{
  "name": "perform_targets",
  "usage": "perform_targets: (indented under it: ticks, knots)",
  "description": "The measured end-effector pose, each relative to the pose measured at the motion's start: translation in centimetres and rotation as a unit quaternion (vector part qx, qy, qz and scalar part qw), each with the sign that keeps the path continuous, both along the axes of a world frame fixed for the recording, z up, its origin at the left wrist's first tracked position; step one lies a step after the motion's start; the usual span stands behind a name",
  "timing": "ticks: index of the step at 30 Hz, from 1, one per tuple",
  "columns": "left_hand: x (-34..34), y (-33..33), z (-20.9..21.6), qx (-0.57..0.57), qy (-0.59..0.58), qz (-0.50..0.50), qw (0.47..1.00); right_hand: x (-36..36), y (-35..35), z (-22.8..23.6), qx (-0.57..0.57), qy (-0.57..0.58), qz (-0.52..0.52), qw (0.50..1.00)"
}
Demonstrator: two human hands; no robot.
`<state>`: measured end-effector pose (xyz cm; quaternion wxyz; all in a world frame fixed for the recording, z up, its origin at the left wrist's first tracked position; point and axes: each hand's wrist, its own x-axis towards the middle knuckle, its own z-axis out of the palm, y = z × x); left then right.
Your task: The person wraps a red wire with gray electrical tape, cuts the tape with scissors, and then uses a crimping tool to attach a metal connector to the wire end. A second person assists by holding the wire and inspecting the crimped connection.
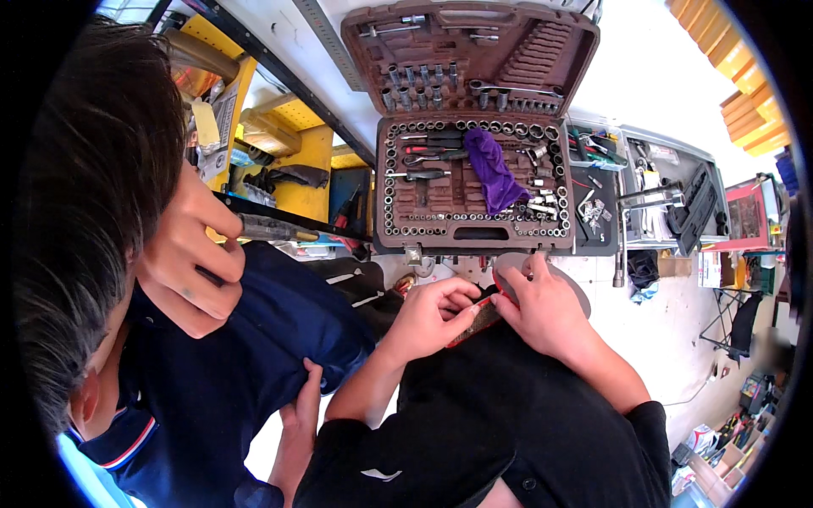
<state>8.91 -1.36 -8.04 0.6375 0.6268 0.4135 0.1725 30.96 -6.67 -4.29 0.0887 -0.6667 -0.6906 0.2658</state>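
Close to my chest, both hands hold an object with red edges and a brownish, mottled face [480, 325]; my fingers cover much of it, and I cannot make out its kind. My left hand [434, 315] has its fingers curled, thumb pressed at the object's left side. The right hand [544, 306] bends over its upper right end. Behind the right hand shows part of a grey rounded thing [572, 286]. Beyond my hands lies an opened brown socket-set case [474, 230], filled with sockets and ratchets, with a purple cloth [492, 172] on top.
At my left sits a person in a dark blue shirt [220, 339], one hand raised near the head. Yellow shelving [309, 169] stands behind them. Right of the case are a grey tool tray [669, 152], loose metal bits [595, 212] and a long-handled metal wrench [621, 245].
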Motion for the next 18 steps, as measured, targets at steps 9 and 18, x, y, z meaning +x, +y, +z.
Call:
perform_targets:
  ticks: [9,18]
  knots:
    - [-0.1,2.0,-0.5,0.017,-0.001,-0.11,0.994,-0.5,-0.2,-0.2,0.027,0.016,0.001,0.999]
    - [0.9,1.1,-1.5,0.025,-0.016,-0.102,0.994,0.4,-0.4,-0.6,-0.021,0.082,-0.001,0.996]
